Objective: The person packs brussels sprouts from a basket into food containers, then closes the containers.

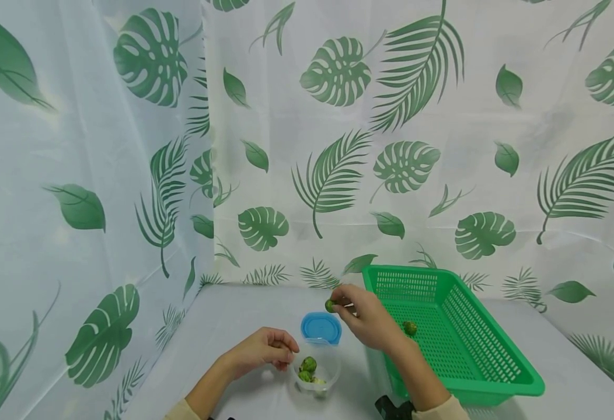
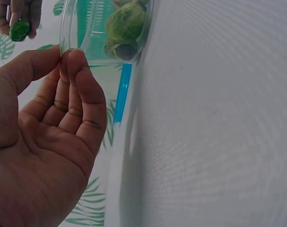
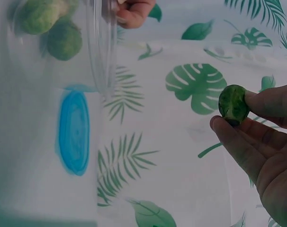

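My right hand (image 1: pixel 345 304) pinches a small green Brussels sprout (image 1: pixel 330 305) between thumb and fingers, in the air above a blue lid (image 1: pixel 321 328). The right wrist view shows the sprout (image 3: pixel 233 104) clearly at my fingertips (image 3: pixel 224 127). My left hand (image 1: pixel 285 350) has its fingers curled, and the thumb and fingertips (image 2: pixel 79 61) hold the rim of a clear plastic container (image 1: pixel 321 382). A few sprouts (image 1: pixel 307 366) lie inside the container (image 2: pixel 70 28). The green plastic basket (image 1: pixel 491 361) to the right holds one more sprout (image 1: pixel 409 328).
Everything rests on a white table (image 1: pixel 233 326). Leaf-printed white curtains (image 1: pixel 338 146) close off the back and left sides. The basket fills the right part of the table. A dark object (image 1: pixel 391 408) shows at the bottom edge by my right forearm.
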A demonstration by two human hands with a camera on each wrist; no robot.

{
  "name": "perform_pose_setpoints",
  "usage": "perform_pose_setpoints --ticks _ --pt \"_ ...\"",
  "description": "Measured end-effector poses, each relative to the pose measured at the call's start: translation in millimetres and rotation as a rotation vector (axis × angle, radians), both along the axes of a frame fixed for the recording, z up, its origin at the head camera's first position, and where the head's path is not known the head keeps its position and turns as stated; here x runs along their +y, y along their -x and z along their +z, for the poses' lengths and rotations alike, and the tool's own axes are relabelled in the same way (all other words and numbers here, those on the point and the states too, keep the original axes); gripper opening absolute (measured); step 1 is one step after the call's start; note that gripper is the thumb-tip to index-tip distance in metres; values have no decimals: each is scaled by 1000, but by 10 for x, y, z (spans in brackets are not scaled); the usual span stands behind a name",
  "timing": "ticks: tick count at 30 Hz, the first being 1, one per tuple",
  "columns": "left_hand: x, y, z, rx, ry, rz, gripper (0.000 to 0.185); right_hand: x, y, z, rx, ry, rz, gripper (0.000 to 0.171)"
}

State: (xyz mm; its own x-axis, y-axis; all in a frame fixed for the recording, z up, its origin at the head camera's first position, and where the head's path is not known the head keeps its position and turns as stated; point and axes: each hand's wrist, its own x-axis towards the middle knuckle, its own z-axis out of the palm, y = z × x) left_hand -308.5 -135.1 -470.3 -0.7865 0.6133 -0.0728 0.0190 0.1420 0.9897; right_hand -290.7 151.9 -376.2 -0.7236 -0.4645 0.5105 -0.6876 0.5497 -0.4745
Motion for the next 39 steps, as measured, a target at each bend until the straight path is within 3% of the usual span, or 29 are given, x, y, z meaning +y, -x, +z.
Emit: perform_pose_setpoints --ticks 10,20,39 --pt "1 1 4 -5 -3 -6 27 20 2 -21 -50 -43 39 11" --pt "2 3 -5 5 -8 -6 27 3 4 -80 -176 -71 188 11" --pt "-4 -3 5 21 -21 -22 30 -74 -16 -124 -181 -183 176 7"
